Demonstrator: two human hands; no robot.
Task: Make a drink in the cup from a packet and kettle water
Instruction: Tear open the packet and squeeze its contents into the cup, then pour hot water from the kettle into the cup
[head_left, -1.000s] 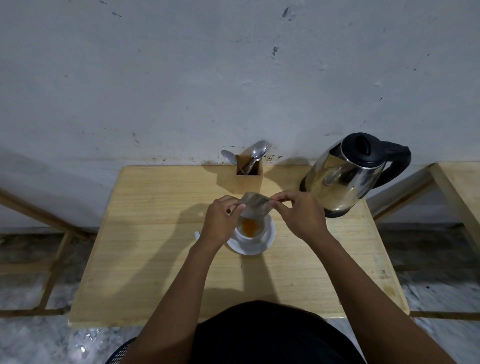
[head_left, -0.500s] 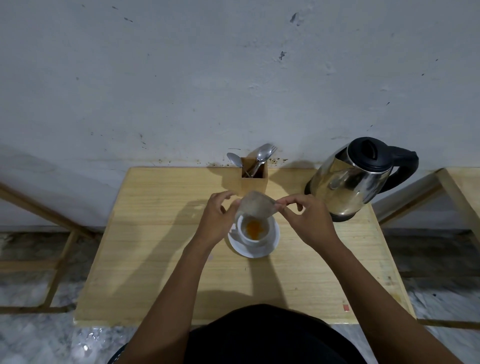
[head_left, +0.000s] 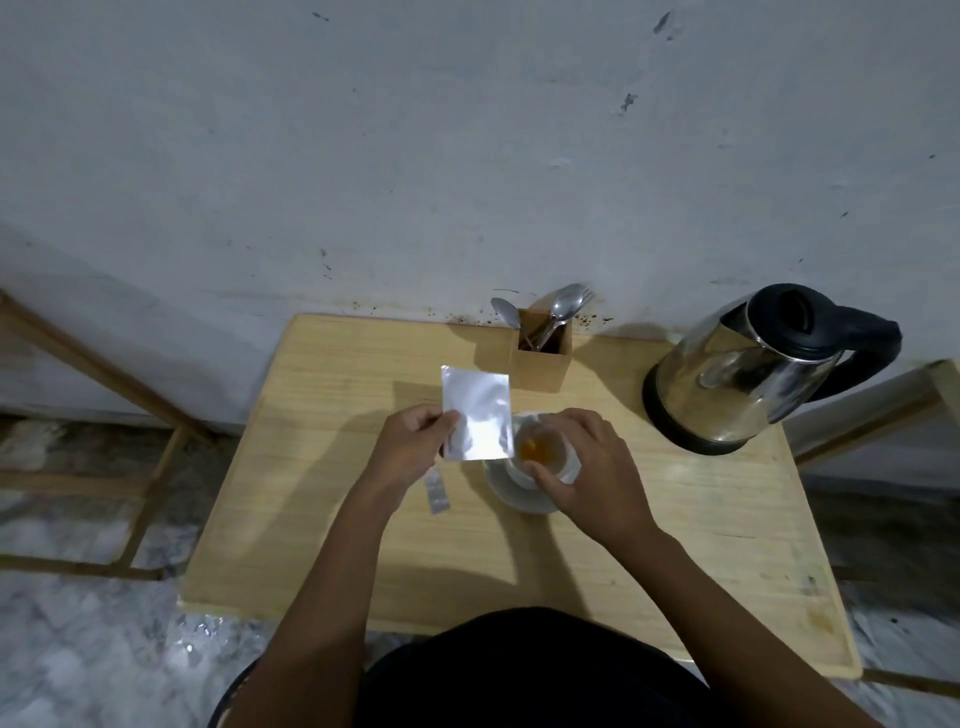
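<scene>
Though unlabelled, silver packet (head_left: 475, 413) aloft.

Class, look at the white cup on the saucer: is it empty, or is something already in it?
Not empty. Orange powder lies at the bottom of the cup, which the right hand grips at its rim. No water shows in it.

No text, label, brand or number can be read anywhere: the silver packet (head_left: 475, 413) pinched in the left hand (head_left: 415, 441) shows only a blank foil face.
</scene>
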